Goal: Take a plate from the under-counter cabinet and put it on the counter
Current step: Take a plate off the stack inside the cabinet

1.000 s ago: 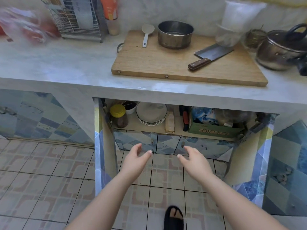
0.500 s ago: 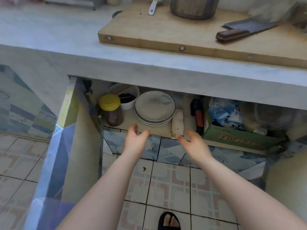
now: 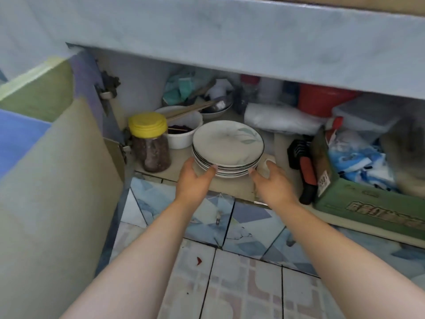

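Observation:
A stack of several white plates [image 3: 227,143] with dark rims and a pale leaf print stands at the front of the cabinet shelf [image 3: 232,188]. My left hand [image 3: 194,180] touches the stack's left front edge, thumb against the lower plates, fingers spread. At the stack's right front edge is my right hand [image 3: 270,181], fingertips at the rims, fingers apart. Neither hand has lifted a plate. The grey counter's front face [image 3: 230,40] hangs overhead; its top is out of view.
A yellow-lidded jar [image 3: 150,140] and a white bowl [image 3: 182,132] stand left of the stack. A black and red tool [image 3: 303,168] and a green cardboard box [image 3: 368,201] lie to the right. The open cabinet door [image 3: 53,180] juts out at left.
I have crouched closer, so the counter top has left the view. Both hands moved forward from above the floor to the front edges of the plate stack.

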The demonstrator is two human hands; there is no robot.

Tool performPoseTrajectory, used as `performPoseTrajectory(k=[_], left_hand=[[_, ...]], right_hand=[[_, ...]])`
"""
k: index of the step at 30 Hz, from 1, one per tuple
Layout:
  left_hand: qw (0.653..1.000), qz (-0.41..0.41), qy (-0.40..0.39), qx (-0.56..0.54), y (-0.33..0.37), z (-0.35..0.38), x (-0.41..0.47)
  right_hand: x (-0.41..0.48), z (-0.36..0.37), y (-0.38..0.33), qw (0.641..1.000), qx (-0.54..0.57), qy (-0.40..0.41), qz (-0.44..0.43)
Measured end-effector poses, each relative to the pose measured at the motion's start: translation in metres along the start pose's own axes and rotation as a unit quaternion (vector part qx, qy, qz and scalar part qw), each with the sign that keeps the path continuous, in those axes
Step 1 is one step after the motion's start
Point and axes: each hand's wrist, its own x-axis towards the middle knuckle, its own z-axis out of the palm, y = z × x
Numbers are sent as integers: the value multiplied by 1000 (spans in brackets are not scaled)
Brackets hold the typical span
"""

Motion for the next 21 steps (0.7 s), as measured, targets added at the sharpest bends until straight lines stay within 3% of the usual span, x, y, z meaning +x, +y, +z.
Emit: performPoseTrajectory(k=[6, 12, 16, 21], left_hand=[[999, 15, 21, -34, 14, 4, 24], [1000, 5, 18, 13, 20, 9, 47], [1000, -11, 7, 20, 19, 11, 58], [995, 32, 9, 98, 14, 12, 57]], right_hand=[[18, 3, -1, 999, 19, 13, -31], [41, -3, -20, 998, 65, 9, -20], [50, 0, -27, 999, 26, 10, -24], [51, 10, -28, 999, 35, 29, -18]])
